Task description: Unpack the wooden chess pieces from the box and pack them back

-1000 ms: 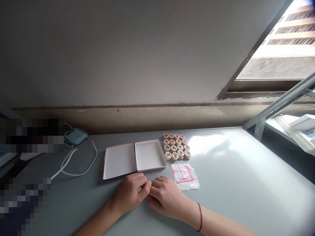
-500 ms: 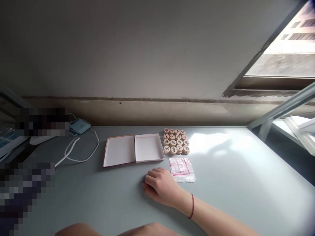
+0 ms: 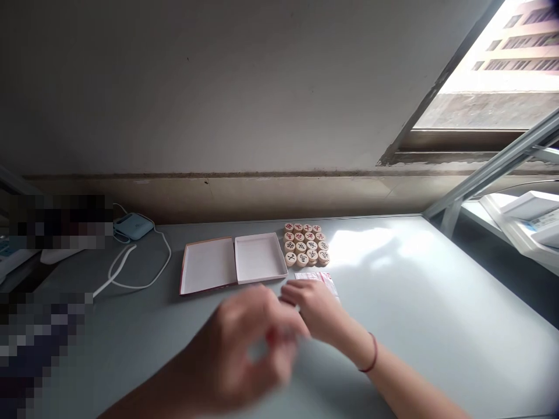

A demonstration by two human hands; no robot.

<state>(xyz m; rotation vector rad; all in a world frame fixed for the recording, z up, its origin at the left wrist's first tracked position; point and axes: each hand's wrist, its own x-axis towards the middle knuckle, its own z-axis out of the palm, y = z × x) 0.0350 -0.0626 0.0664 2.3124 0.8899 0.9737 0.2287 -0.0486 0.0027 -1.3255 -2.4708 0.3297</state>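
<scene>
My left hand (image 3: 248, 343) is raised over the front middle of the table, blurred by motion, fingers curled; whether it holds anything is unclear. Behind it, my right hand (image 3: 314, 305), with a red string on the wrist, hovers or rests at the near side of a folded plastic bag (image 3: 325, 279) with red lines. Its fingertips are partly hidden by my left hand. Round wooden pieces (image 3: 305, 245) with red and black characters stand in rows beyond the bag. Left of them lie an open white box tray (image 3: 261, 259) and its lid (image 3: 208, 266), both with their insides up.
On the left, a light blue device (image 3: 134, 226) sits by a looping white cable (image 3: 168, 262). A wall (image 3: 262, 198) runs along the table's back edge. A metal frame (image 3: 489, 169) and a white object (image 3: 528, 224) are at the right.
My left hand has risen into view from the bottom edge. My right hand has shifted right and a little up, now covering part of the plastic bag. The view has shifted slightly.
</scene>
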